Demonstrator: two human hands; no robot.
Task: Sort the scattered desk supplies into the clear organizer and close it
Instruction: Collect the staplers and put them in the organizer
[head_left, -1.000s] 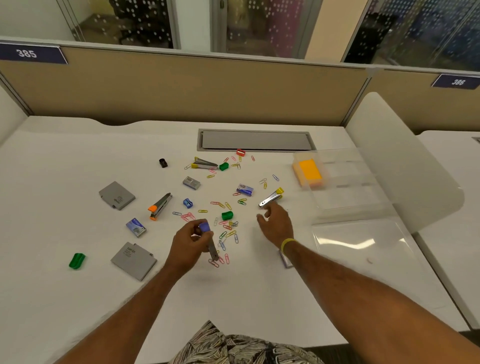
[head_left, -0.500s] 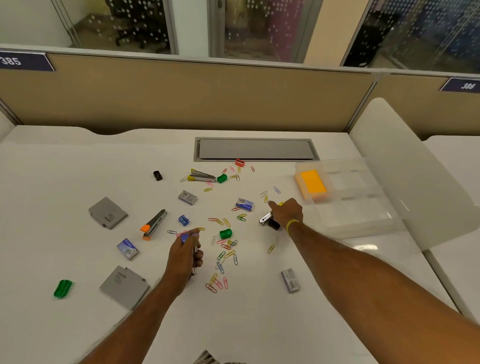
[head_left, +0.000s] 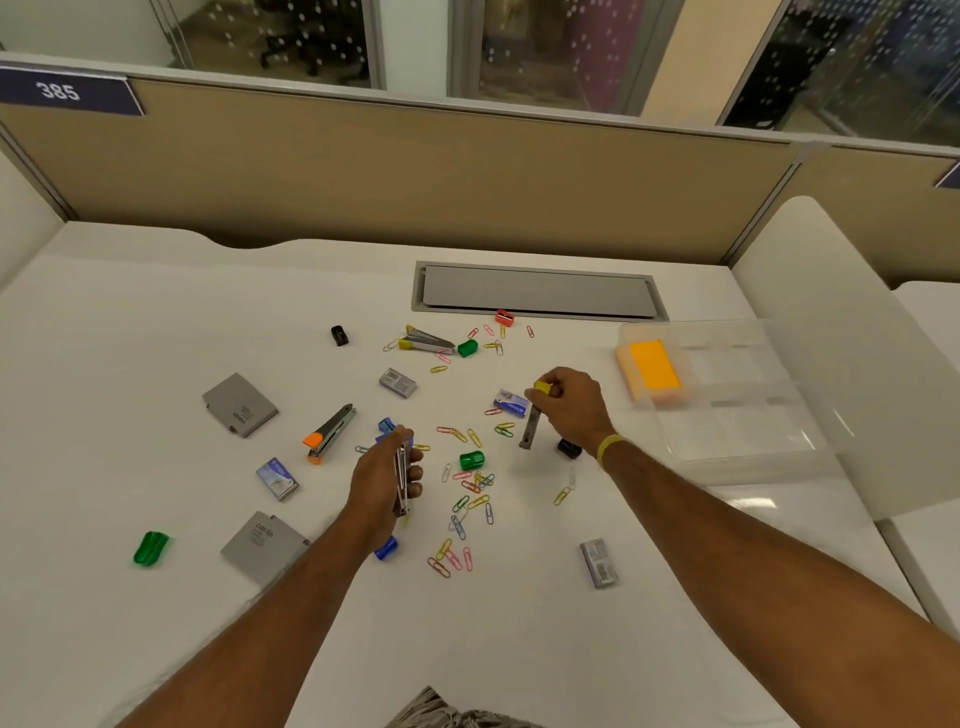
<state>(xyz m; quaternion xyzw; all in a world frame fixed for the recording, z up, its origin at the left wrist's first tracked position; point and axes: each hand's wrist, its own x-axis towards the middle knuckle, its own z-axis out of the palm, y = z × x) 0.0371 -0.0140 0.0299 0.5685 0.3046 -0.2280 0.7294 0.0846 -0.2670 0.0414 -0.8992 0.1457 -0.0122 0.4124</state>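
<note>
Holding one small stapler in each hand, I have both up off the tabletop so they can travel together toward the clear organizer, which sits open at my right with an orange pad in its near-left compartment. My right hand has its fingers wrapped round the yellow-capped stapler, which hangs nose down just beside the organizer. My left hand has its fingers closed on the purple-capped stapler, held upright, farther from the box.

By my count, two more staplers lie loose: an orange-ended one and a yellow one. Four staple boxes lie scattered, two grey flat cases rest at my left, and I make out eight sharpeners: three green, two blue, two black, one red. Paper clips are strewn through the middle, too many and too small to count surely.
</note>
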